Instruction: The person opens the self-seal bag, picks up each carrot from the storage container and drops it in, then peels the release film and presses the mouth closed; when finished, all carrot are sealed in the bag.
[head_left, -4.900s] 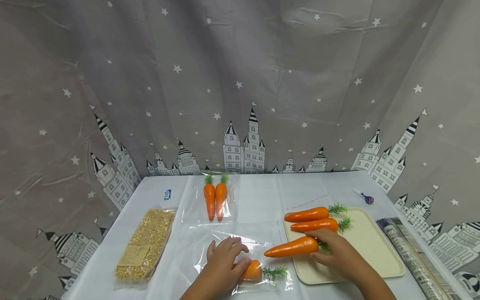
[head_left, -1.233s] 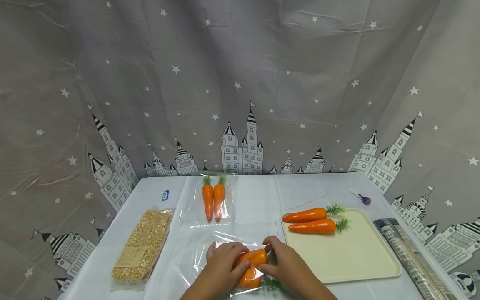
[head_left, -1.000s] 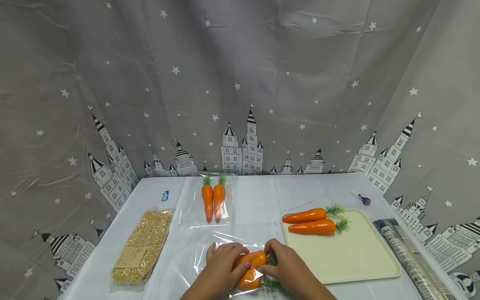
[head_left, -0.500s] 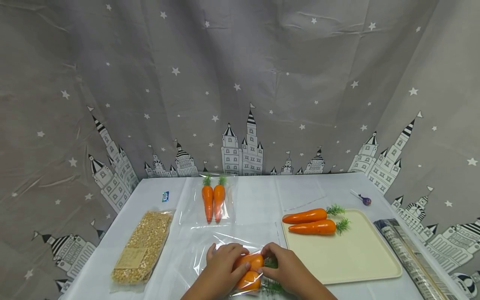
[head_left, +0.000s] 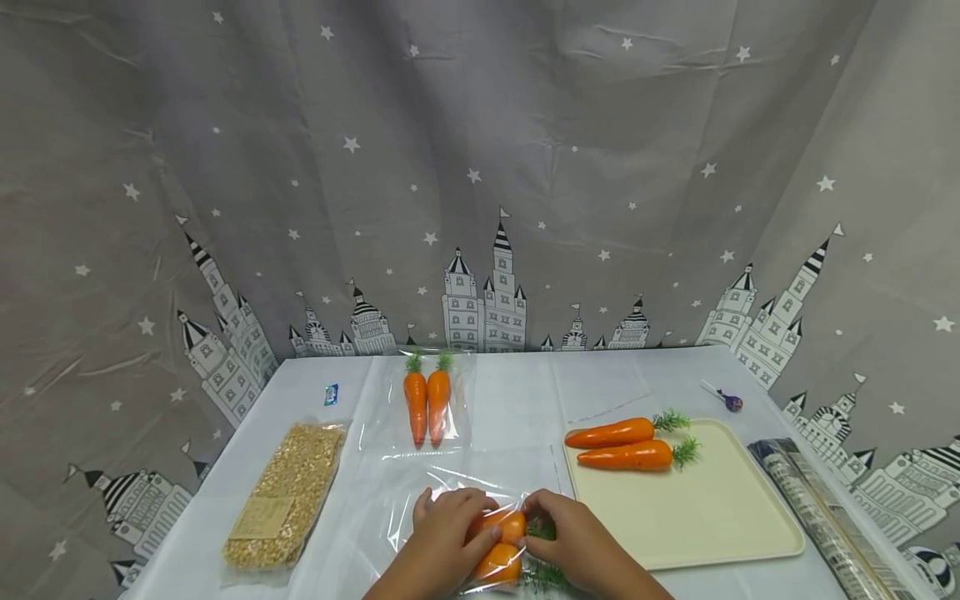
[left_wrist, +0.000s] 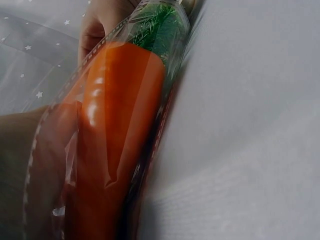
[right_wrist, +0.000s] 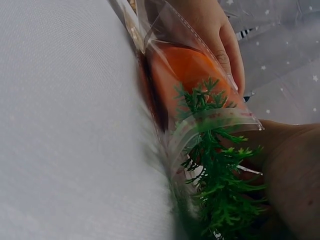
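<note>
Upper carrot [head_left: 510,527] now in the clear bag [head_left: 450,479] w/ lower carrot [head_left: 498,565], approx 6 o'clock on table; ~5 s ago R hand had it above the tray edge. In last sec it's slid a touch deeper, so loading looks nearly done, tho green leaves [right_wrist: 220,175] poke past the mouth, so prob. needs more push. L hand [head_left: 450,529] rests over bag, fingers loosely spread. R hand [head_left: 566,533] curled at mouth, thumb & index either side of upper carrot's top. Tray [head_left: 720,500] at 3 o'clock from bag, 2 loose carrots [head_left: 630,456] left; filled bag [head_left: 462,417] at 11, unmoved.
</note>
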